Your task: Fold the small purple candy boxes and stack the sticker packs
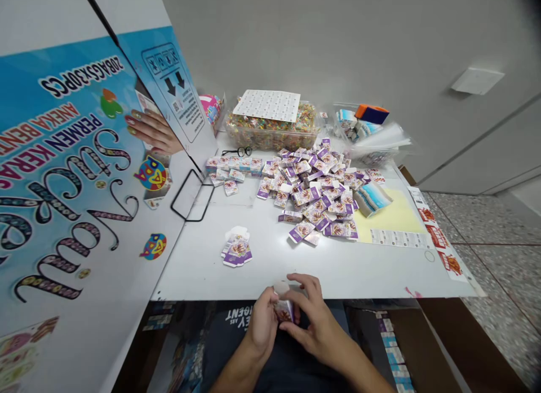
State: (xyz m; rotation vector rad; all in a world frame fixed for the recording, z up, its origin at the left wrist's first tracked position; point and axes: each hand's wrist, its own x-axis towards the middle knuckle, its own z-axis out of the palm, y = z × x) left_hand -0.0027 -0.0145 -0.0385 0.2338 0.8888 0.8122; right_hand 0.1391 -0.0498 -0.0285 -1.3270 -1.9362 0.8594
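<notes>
Just in front of the table's near edge, my left hand [261, 324] is closed around a small purple-and-white cardboard box [284, 310]. A white flap stands up at its top end. My right hand [315, 313] bends over the same box from the other side, fingertips near the flap and thumb against the lower part. Its fingers partly cover the box. On the tabletop ahead, to the left, lies a small stack of flat purple-and-white box blanks [237, 247]. A large heap of folded boxes [315, 193] of the same print spreads across the middle of the table.
Behind the heap stands a clear tub of colourful wrapped pieces [273, 135] with a printed sheet on top. Eyeglasses [243, 151] rest on a row of boxes. At right are a tape dispenser [372, 113] and a blue-striped pack [372, 199]. A big printed carton [97, 173] walls the left side.
</notes>
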